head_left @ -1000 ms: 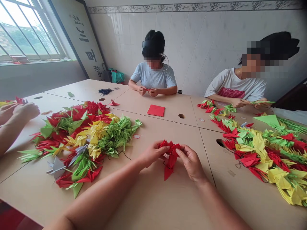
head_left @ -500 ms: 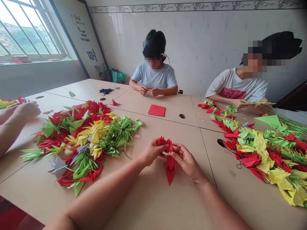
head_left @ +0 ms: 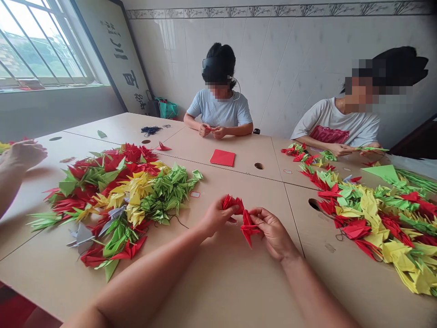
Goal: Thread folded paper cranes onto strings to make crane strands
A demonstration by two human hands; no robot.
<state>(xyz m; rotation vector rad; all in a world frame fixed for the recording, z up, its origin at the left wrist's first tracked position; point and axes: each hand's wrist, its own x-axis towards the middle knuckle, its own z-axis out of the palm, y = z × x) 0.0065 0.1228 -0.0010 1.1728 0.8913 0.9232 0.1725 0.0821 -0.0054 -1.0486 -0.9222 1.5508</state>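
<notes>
My left hand (head_left: pixel 215 217) pinches a bunch of red folded paper cranes (head_left: pixel 232 203) just above the beige table (head_left: pixel 218 282). Right beside it, my right hand (head_left: pixel 273 230) grips another red paper crane (head_left: pixel 248 226), whose pointed tip hangs down. The two red pieces sit a finger's width apart, and a thin dark thread seems to run between them. Both hands have their fingers closed on the paper.
A heap of red, yellow and green paper cranes (head_left: pixel 123 196) lies to my left, another heap (head_left: pixel 378 214) to my right. A stack of red square paper (head_left: pixel 222 157) lies mid-table. Two people sit opposite folding paper; another person's hand (head_left: pixel 23 152) shows at far left.
My right hand has raised and turned the single red crane closer to the bunch in my left hand. The hand at far left has drawn back toward the edge.
</notes>
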